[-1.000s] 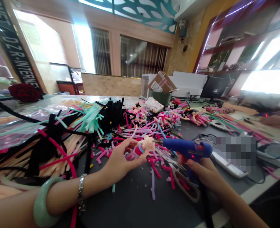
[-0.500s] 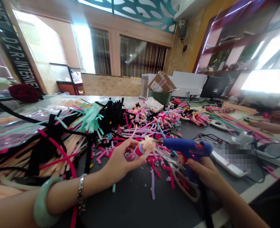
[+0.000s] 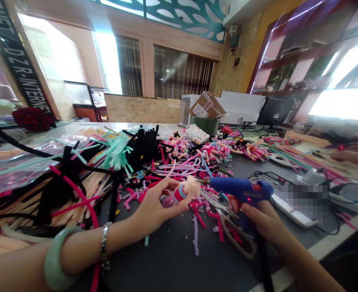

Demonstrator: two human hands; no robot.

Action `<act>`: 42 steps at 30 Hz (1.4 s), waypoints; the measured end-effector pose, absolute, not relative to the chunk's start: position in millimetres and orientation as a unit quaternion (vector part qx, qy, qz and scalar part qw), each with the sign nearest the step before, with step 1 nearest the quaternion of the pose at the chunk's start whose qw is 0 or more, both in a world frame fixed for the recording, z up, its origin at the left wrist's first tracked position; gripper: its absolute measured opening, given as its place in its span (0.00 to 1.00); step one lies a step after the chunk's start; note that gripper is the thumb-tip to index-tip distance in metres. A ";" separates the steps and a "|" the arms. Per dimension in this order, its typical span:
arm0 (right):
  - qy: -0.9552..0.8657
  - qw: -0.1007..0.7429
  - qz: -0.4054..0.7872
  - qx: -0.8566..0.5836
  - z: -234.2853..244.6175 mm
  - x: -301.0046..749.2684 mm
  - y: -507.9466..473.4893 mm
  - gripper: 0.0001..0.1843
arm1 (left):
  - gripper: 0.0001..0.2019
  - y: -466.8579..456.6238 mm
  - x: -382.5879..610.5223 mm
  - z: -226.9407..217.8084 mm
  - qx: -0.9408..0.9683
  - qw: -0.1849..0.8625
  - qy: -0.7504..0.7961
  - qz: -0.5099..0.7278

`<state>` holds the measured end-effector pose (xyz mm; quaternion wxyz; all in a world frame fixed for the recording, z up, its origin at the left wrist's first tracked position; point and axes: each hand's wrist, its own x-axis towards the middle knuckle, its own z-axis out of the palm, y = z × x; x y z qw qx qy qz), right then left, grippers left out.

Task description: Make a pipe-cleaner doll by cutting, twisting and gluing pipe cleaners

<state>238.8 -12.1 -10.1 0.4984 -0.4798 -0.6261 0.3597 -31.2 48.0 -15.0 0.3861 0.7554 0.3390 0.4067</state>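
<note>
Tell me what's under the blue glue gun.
Below the blue glue gun lie scissors and pink pipe cleaner pieces on the grey tabletop. The right hand and the gun's grip hide whatever lies directly beneath them.

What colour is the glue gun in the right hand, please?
The glue gun is blue, as the head view shows.

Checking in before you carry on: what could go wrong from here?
The glue gun in your right hand has its nozzle close to the small figure in your left hand, risking burned fingers. Glue could drip onto the pipe-cleaner scraps below. The cord could snag the scissors.
</note>
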 end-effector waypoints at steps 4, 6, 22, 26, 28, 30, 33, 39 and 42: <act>-0.616 0.503 0.377 -0.475 -11.8 240.1 -11.9 0.17 | 0.19 47.8 -31.8 -14.3 0.759 0.379 0.339 0.406; -0.612 0.505 0.380 -0.476 -12.2 240.7 -12.1 0.17 | 0.19 47.9 -31.9 -14.0 0.759 0.380 0.338 0.406; -0.612 0.497 0.382 -0.482 -13.5 242.0 -12.2 0.19 | 0.18 47.1 -31.2 -12.0 0.757 0.380 0.338 0.409; -0.613 0.500 0.377 -0.483 -14.6 243.4 -11.8 0.19 | 0.18 45.5 -31.3 -10.4 0.752 0.388 0.344 0.408; -0.611 0.501 0.377 -0.483 -14.9 243.5 -11.8 0.19 | 0.17 45.1 -31.5 -9.8 0.749 0.388 0.349 0.408; -0.610 0.501 0.376 -0.485 -15.1 243.3 -12.0 0.19 | 0.16 45.4 -31.5 -9.5 0.750 0.383 0.350 0.411; -0.611 0.502 0.375 -0.483 -15.1 242.9 -11.8 0.20 | 0.16 46.3 -31.1 -9.4 0.751 0.380 0.345 0.415; -0.651 0.489 0.366 -0.450 -13.3 243.0 -10.2 0.19 | 0.17 46.9 -30.5 -10.7 0.752 0.383 0.342 0.413; -0.669 0.491 0.361 -0.425 -11.3 243.0 -10.3 0.20 | 0.17 47.3 -30.8 -12.2 0.754 0.381 0.341 0.413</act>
